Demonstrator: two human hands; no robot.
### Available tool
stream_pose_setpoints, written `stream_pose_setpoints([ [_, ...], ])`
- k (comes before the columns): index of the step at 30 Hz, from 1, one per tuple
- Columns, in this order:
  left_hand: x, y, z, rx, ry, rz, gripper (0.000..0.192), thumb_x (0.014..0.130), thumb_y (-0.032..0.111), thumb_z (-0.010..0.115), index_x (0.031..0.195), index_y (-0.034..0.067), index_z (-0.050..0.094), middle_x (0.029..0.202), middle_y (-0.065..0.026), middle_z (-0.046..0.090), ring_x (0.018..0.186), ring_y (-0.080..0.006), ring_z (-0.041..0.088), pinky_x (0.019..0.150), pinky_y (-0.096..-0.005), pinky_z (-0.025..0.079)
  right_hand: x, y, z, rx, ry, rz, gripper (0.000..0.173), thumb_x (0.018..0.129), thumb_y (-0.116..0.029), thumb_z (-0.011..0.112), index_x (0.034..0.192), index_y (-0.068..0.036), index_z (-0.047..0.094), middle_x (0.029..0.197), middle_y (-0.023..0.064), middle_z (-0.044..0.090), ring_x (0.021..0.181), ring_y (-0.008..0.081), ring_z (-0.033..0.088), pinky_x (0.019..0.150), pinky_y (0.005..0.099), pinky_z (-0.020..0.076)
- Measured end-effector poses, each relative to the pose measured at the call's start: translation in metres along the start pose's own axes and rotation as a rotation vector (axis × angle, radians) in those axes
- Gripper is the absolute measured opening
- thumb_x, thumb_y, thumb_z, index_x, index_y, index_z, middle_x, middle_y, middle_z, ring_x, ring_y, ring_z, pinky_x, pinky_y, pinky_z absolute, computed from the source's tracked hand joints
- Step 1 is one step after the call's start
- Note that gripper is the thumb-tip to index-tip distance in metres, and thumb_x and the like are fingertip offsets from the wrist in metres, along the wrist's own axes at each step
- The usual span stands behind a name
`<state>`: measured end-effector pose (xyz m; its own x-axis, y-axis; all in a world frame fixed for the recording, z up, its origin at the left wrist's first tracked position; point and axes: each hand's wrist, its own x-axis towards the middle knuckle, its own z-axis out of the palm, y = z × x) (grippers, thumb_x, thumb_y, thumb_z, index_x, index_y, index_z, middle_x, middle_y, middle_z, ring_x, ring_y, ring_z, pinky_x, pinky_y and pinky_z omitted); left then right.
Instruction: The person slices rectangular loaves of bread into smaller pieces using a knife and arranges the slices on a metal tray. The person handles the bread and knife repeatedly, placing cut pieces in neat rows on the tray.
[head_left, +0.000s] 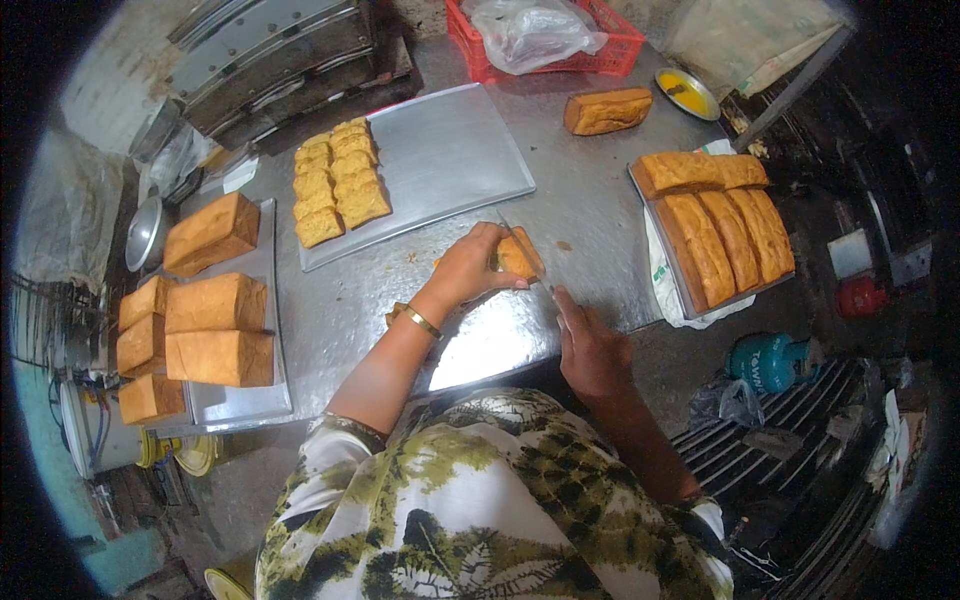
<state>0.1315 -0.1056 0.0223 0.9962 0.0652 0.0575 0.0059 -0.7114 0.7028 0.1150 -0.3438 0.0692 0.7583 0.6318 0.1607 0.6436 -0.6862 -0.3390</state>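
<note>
My left hand (472, 266) grips a small brown loaf of bread (517, 253) against the metal tabletop. In my right hand (592, 341) is the handle of a knife (531, 259), whose blade lies across the loaf's top. How deep the blade sits in the bread cannot be told. Ahead and to the left, several golden bread pieces (341, 180) stand in two rows on a large metal tray (450, 150). Another single loaf (607, 111) lies on the tabletop farther off, to the right.
Tall loaves (217, 307) stand on a tray (277, 375) at left. More loaves (712, 225) fill a tray at right. A metal plate with yellow liquid (686, 94) and a red plastic crate (551, 71) stand at the back. A teal gas cylinder (769, 362) is below, right.
</note>
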Motion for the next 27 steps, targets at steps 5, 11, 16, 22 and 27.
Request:
stream_pose_setpoints([
  [5, 0.001, -0.003, 0.002, 0.011, 0.016, 0.012, 0.078, 0.063, 0.049, 0.084, 0.119, 0.003, 0.054, 0.118, -0.0163, 0.056, 0.11, -0.034, 0.057, 0.093, -0.0404, 0.047, 0.004, -0.003, -0.011, -0.101, -0.084, -0.02, 0.041, 0.093, -0.014, 0.057, 0.133, -0.008, 0.051, 0.086, 0.0143, 0.063, 0.064, 0.0291, 0.064, 0.058, 0.0408, 0.0516],
  [11, 0.002, 0.007, -0.002, 0.018, -0.018, -0.028, 0.075, 0.065, 0.046, 0.083, 0.118, 0.003, 0.053, 0.117, -0.0168, 0.055, 0.109, -0.0346, 0.056, 0.092, -0.0405, 0.046, 0.012, -0.006, -0.026, -0.183, -0.128, -0.1, 0.039, 0.093, -0.015, 0.057, 0.132, -0.007, 0.051, 0.083, 0.0129, 0.063, 0.062, 0.0276, 0.064, 0.057, 0.0398, 0.0523],
  [16, 0.003, 0.001, 0.004, 0.036, 0.049, 0.065, 0.071, 0.064, 0.038, 0.084, 0.114, 0.0, 0.052, 0.11, -0.0204, 0.055, 0.1, -0.0376, 0.058, 0.086, -0.042, 0.049, 0.025, -0.011, -0.036, -0.256, -0.197, -0.1, 0.034, 0.093, -0.015, 0.056, 0.126, -0.007, 0.054, 0.079, 0.0143, 0.066, 0.065, 0.0301, 0.067, 0.06, 0.0412, 0.0537],
  [22, 0.003, -0.001, 0.007, 0.069, 0.022, 0.036, 0.068, 0.068, 0.04, 0.082, 0.116, 0.002, 0.05, 0.11, -0.0181, 0.053, 0.101, -0.0365, 0.057, 0.086, -0.0408, 0.048, 0.053, -0.023, -0.052, -0.239, -0.277, -0.096, 0.025, 0.092, -0.014, 0.055, 0.116, -0.006, 0.059, 0.074, 0.0167, 0.067, 0.068, 0.0329, 0.068, 0.061, 0.0426, 0.0535],
  [27, 0.005, -0.001, 0.007, 0.082, 0.032, 0.059, 0.065, 0.068, 0.038, 0.081, 0.113, 0.002, 0.05, 0.11, -0.0188, 0.053, 0.1, -0.0379, 0.057, 0.085, -0.042, 0.048, 0.071, -0.015, -0.032, -0.278, -0.176, -0.21, 0.03, 0.084, -0.009, 0.06, 0.113, -0.005, 0.061, 0.067, 0.0154, 0.065, 0.062, 0.0334, 0.067, 0.06, 0.0436, 0.0529],
])
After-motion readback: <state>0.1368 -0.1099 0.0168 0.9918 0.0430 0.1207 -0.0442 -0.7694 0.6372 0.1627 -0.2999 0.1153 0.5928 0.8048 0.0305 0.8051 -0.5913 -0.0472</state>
